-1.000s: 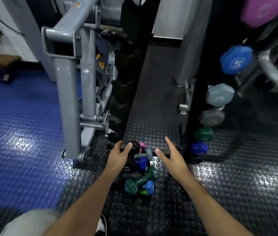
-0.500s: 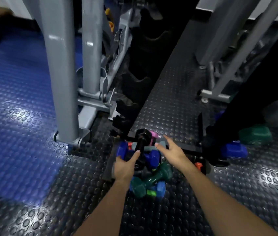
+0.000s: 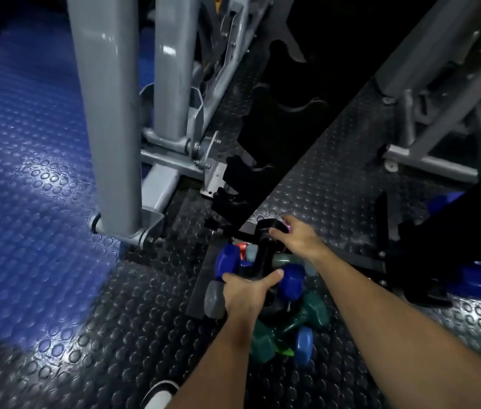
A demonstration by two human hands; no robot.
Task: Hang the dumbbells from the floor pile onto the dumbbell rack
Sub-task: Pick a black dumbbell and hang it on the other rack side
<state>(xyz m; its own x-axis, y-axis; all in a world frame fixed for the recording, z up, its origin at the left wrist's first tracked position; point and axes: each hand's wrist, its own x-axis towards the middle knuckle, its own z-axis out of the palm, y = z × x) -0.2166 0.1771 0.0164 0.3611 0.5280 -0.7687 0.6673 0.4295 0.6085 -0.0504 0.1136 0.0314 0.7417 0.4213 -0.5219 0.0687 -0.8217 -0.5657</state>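
Observation:
A pile of small coloured dumbbells lies on the black studded floor, with a black dumbbell [image 3: 262, 255] standing on top of it. My left hand [image 3: 245, 293] grips the near, lower end of the black dumbbell. My right hand [image 3: 298, 239] lies over its far, upper head. Under it are a blue dumbbell [image 3: 292, 280], a green dumbbell [image 3: 304, 315], a grey dumbbell [image 3: 214, 299] and a smaller blue one [image 3: 304, 345]. The black dumbbell rack [image 3: 265, 172] with empty cradles rises just behind the pile. A blue dumbbell [image 3: 475, 280] hangs low on the rack's right side.
A grey exercise machine frame [image 3: 109, 119] stands close on the left, its foot on the floor beside the pile. Another grey frame [image 3: 428, 163] is at the right rear. Blue studded flooring [image 3: 27, 187] covers the left. My shoe [image 3: 159, 394] shows at the bottom.
The view has dropped closer to the floor. My left hand has closed on the black dumbbell's near end and my right hand has come down onto its far head.

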